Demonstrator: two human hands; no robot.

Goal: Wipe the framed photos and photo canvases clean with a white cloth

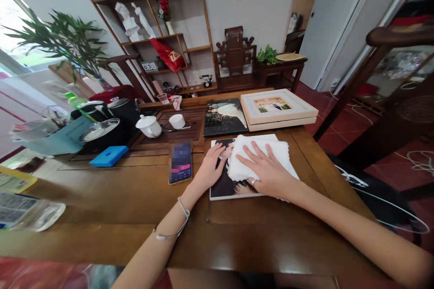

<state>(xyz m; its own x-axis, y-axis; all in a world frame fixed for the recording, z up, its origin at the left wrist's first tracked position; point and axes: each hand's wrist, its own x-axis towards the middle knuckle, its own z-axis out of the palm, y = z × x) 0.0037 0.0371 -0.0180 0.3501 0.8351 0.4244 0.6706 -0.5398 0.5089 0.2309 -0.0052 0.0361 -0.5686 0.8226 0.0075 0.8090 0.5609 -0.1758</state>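
A photo panel [222, 188] with white edges lies flat on the wooden table, partly hidden by my hands and a cloth. My left hand [213, 165] rests on the panel's left side, fingers stretched out. With fingers spread, my right hand [267, 169] presses flat on a folded white cloth [249, 144] that covers the panel's middle and right. Just behind the panel sit a dark photo album [222, 128] and a stack of pale framed photos [281, 119]. A phone [181, 162] with a lit screen lies to the left of my left hand.
On the wooden table [135, 207], a dark tea tray [195, 122] holds a white lidded cup [149, 126] and a small white bowl [176, 121]. Farther left are a blue box [109, 156], a glass-lidded pot [100, 131] and a light-blue bin [68, 137]. A dark wooden chair [373, 117] stands right.
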